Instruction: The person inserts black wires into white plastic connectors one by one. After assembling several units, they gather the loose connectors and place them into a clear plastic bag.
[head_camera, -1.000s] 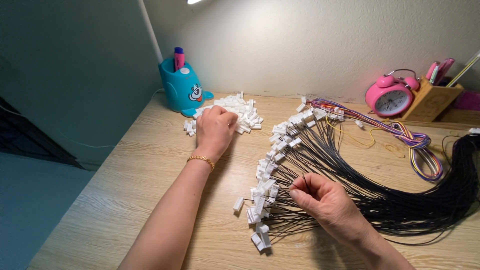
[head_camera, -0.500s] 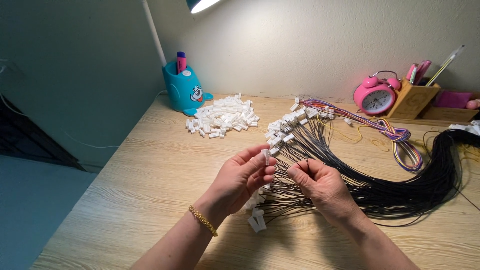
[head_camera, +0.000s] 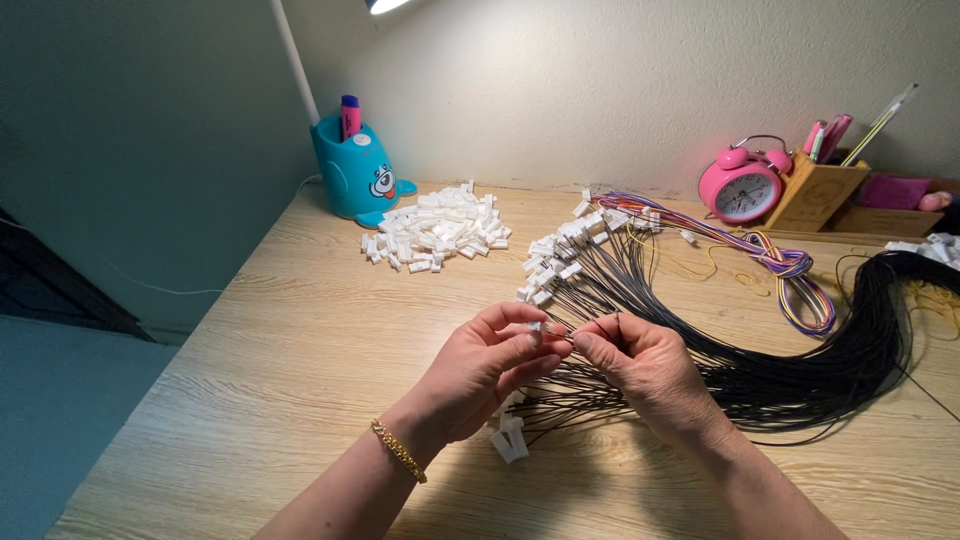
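Fingertips meet: we see the left hand (head_camera: 480, 370) pinching a small white plastic connector (head_camera: 537, 327) while the right hand (head_camera: 645, 370) grips a thin black wire (head_camera: 600, 325), above the woodgrain worktop (head_camera: 300, 330) and fanned wire bundle (head_camera: 760, 370).

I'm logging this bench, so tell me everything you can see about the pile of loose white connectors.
The connector pile is a low, loose heap of small white blocky housings, plastic by the look, lying jumbled at all angles. It rests on the wooden desk near the back, just right of the teal pen holder and left of the black wires. Neither hand touches it; a few pieces lie scattered at its edges.
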